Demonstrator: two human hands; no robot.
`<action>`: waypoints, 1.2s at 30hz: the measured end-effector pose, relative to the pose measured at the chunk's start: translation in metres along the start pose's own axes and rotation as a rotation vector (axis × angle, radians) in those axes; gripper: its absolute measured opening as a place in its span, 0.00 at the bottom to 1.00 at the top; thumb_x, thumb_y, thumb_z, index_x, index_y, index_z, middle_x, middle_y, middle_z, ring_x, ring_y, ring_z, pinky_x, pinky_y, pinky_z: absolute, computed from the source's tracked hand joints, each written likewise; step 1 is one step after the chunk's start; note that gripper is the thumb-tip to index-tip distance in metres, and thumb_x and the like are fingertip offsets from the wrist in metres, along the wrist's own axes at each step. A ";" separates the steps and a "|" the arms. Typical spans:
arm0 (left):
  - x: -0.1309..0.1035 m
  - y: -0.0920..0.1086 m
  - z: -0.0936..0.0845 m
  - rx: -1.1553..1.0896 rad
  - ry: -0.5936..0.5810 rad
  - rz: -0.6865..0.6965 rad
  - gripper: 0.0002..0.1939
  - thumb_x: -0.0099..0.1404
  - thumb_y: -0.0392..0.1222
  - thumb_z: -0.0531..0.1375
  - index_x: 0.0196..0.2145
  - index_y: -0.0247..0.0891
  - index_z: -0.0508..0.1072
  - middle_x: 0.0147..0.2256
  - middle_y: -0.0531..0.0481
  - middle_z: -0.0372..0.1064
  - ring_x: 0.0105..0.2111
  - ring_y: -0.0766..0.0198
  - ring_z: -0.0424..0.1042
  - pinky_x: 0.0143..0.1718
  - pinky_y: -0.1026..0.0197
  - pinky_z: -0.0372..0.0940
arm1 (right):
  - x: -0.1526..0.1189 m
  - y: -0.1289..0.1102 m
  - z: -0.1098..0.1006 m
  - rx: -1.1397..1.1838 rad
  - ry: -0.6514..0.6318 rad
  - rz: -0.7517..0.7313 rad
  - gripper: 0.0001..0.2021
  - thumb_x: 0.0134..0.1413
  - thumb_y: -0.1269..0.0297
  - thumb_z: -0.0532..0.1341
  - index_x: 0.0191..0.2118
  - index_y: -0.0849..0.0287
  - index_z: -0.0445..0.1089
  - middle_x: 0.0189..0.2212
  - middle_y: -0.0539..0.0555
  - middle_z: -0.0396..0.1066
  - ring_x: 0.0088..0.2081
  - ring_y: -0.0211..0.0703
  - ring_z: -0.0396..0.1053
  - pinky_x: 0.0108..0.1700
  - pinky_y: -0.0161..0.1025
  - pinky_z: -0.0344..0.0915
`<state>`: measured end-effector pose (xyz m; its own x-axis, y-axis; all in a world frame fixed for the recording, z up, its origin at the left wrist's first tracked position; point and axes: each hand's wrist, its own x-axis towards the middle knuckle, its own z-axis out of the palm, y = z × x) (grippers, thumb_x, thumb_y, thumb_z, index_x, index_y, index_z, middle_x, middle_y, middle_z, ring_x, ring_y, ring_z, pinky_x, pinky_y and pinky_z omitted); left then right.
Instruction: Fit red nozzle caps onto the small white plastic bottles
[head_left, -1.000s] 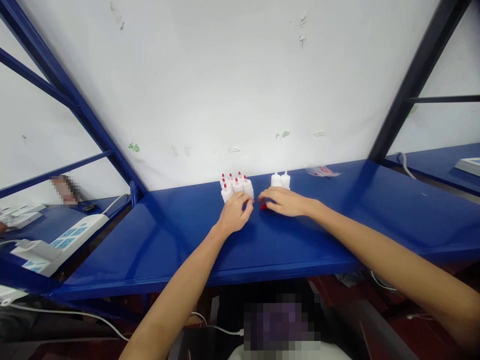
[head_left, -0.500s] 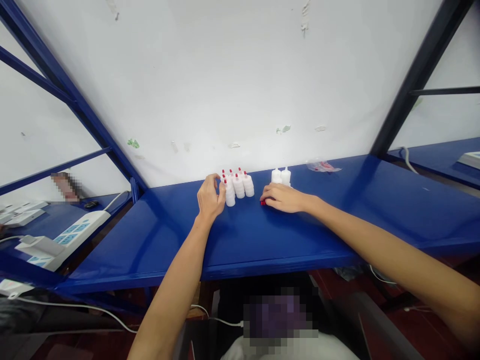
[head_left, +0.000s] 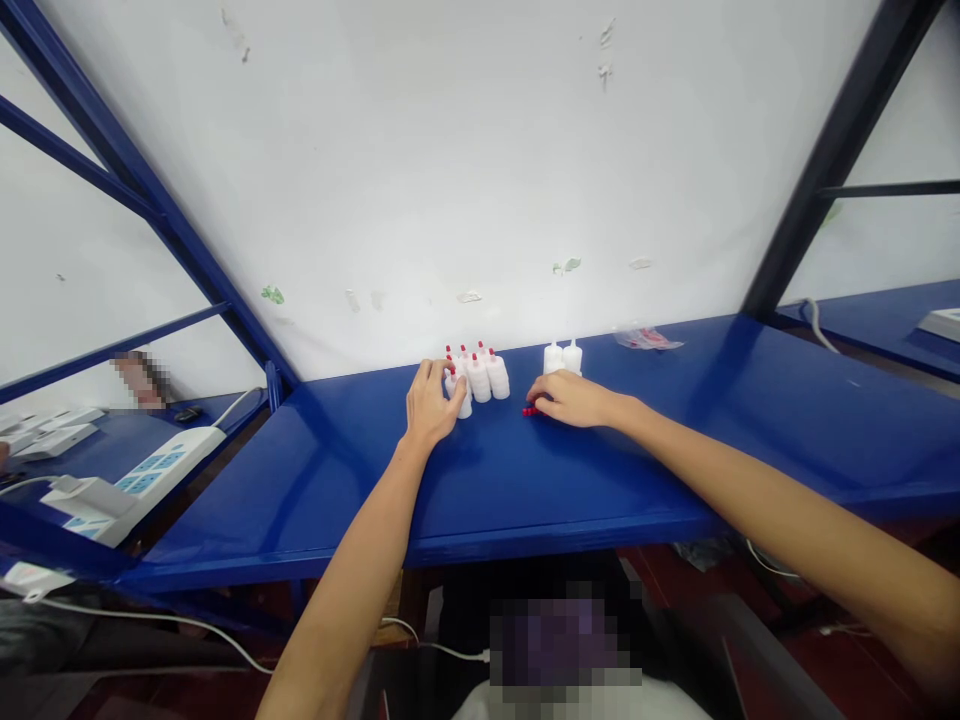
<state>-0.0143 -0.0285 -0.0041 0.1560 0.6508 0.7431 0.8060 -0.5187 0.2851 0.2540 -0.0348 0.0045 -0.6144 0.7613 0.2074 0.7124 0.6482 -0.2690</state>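
A group of small white squeeze bottles (head_left: 480, 385) with red tip caps stands upright near the wall. My left hand (head_left: 431, 405) curls around the front-left bottle (head_left: 464, 404), its thumb across the front and a fingertip by the red cap (head_left: 451, 370). To the right, my right hand (head_left: 570, 399) rests low on the table with bent fingers closed over small red caps (head_left: 529, 411); part of them is hidden under the fingers. Just behind that hand stand white bottles without caps (head_left: 572, 357), their pointed nozzles bare and lower parts partly hidden.
A clear plastic bag (head_left: 646, 338) with red pieces lies toward the back right of the blue table (head_left: 480, 490). The white wall (head_left: 480, 180) rises along its back edge. Power strips (head_left: 161, 470) and cables are at the left, beyond a blue metal frame (head_left: 202, 265).
My left thumb and fingers have moved in closer around the front-left bottle. My right fingers have shifted slightly, showing more of the red caps. The view has tilted a little.
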 end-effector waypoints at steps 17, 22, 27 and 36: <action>-0.004 -0.002 0.006 -0.176 -0.006 0.062 0.07 0.67 0.41 0.49 0.31 0.40 0.60 0.30 0.51 0.60 0.31 0.63 0.61 0.36 0.59 0.59 | -0.001 -0.001 -0.006 0.061 0.027 0.045 0.15 0.55 0.72 0.52 0.32 0.61 0.77 0.29 0.55 0.78 0.31 0.42 0.71 0.36 0.37 0.61; -0.009 0.013 0.008 -0.328 -0.129 0.089 0.06 0.66 0.41 0.50 0.32 0.39 0.61 0.29 0.53 0.62 0.29 0.64 0.61 0.35 0.60 0.58 | -0.001 -0.006 -0.008 0.078 0.063 0.079 0.15 0.57 0.71 0.52 0.40 0.63 0.76 0.32 0.57 0.78 0.34 0.44 0.73 0.39 0.37 0.63; -0.013 0.027 0.012 -0.617 -0.323 -0.035 0.07 0.68 0.44 0.51 0.35 0.39 0.63 0.27 0.54 0.67 0.27 0.66 0.67 0.34 0.62 0.61 | -0.001 -0.006 -0.008 0.073 0.056 0.080 0.16 0.57 0.72 0.52 0.43 0.65 0.76 0.35 0.58 0.79 0.37 0.45 0.74 0.42 0.37 0.64; -0.007 0.031 0.025 -1.102 -0.565 -0.319 0.14 0.64 0.49 0.56 0.37 0.34 0.66 0.25 0.52 0.67 0.25 0.66 0.68 0.30 0.63 0.63 | -0.001 -0.005 -0.008 -0.021 0.052 0.080 0.16 0.58 0.72 0.51 0.43 0.64 0.76 0.33 0.58 0.78 0.34 0.45 0.73 0.39 0.37 0.63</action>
<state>0.0236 -0.0355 -0.0159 0.4824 0.8342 0.2671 -0.0026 -0.3036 0.9528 0.2538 -0.0386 0.0129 -0.5373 0.8100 0.2348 0.7656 0.5853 -0.2669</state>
